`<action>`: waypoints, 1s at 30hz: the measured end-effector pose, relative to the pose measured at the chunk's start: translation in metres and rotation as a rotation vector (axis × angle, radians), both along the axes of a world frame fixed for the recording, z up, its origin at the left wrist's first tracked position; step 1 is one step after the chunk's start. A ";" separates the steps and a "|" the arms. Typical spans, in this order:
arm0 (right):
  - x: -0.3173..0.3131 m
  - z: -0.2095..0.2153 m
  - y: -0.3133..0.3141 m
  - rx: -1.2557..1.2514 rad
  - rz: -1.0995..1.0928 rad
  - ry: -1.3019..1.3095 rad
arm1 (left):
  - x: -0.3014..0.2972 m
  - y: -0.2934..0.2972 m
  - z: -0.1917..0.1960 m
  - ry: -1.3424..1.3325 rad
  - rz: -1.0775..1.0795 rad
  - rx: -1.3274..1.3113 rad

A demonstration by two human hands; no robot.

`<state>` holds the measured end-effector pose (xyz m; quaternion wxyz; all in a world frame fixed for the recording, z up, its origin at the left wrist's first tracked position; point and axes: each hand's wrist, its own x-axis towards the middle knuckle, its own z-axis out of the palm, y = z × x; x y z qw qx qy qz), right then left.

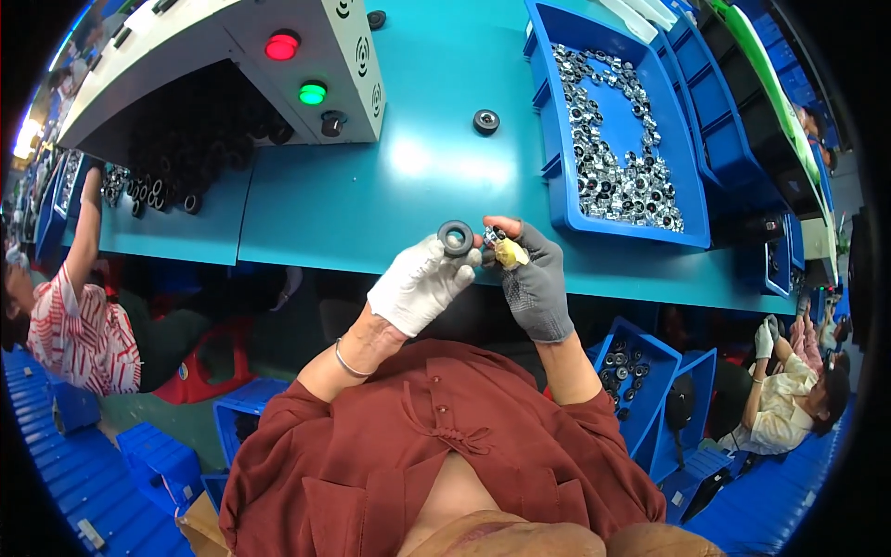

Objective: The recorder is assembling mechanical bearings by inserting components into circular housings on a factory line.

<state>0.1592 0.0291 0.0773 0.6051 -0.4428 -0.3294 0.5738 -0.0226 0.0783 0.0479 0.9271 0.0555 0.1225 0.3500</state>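
My left hand (pixel 422 286), in a white glove, pinches a black rubber ring (pixel 456 238) upright by its lower edge, its hole facing me. Close beside it, my right hand (pixel 538 283) wears a grey glove with yellow wrapping at a fingertip. Its fingers close on a small chrome wheel hub (pixel 493 237), partly covered by the fingers. Ring and hub are almost level, just above the table's near edge. Farther off on the teal table (pixel 445 176) lies a single black wheel (pixel 485 122) with a shiny centre.
A blue tray (pixel 631 230) holding many chrome hubs stands at the right. At the left, a white machine (pixel 343 56) with red and green buttons rises beside a heap of black rings (pixel 153 190). Another blue bin (pixel 640 339) sits below right. Co-workers sit on both sides.
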 end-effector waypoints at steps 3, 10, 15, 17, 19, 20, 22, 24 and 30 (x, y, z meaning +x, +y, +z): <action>-0.002 -0.001 -0.003 0.017 -0.004 0.022 | 0.000 -0.003 -0.002 0.025 0.006 0.042; -0.002 -0.002 -0.011 -0.003 -0.018 0.047 | -0.001 -0.009 -0.005 0.040 -0.011 0.056; -0.008 0.002 -0.012 0.063 -0.045 -0.027 | 0.002 -0.014 -0.001 0.063 0.002 0.099; -0.009 0.001 -0.013 0.075 -0.029 0.023 | 0.002 -0.016 0.003 0.388 0.070 0.322; -0.010 -0.002 -0.015 0.085 -0.036 0.025 | 0.004 -0.017 0.011 0.670 0.181 0.547; -0.010 -0.004 -0.017 0.096 -0.043 0.027 | 0.005 -0.019 0.017 0.731 0.289 0.622; -0.011 -0.008 -0.020 0.076 -0.039 0.065 | 0.004 -0.019 0.019 0.744 0.248 0.595; -0.011 -0.011 -0.022 0.057 -0.039 0.102 | 0.005 -0.017 0.017 0.992 0.306 0.871; -0.011 -0.016 -0.026 0.006 -0.050 0.223 | 0.010 -0.018 0.021 1.135 0.347 0.948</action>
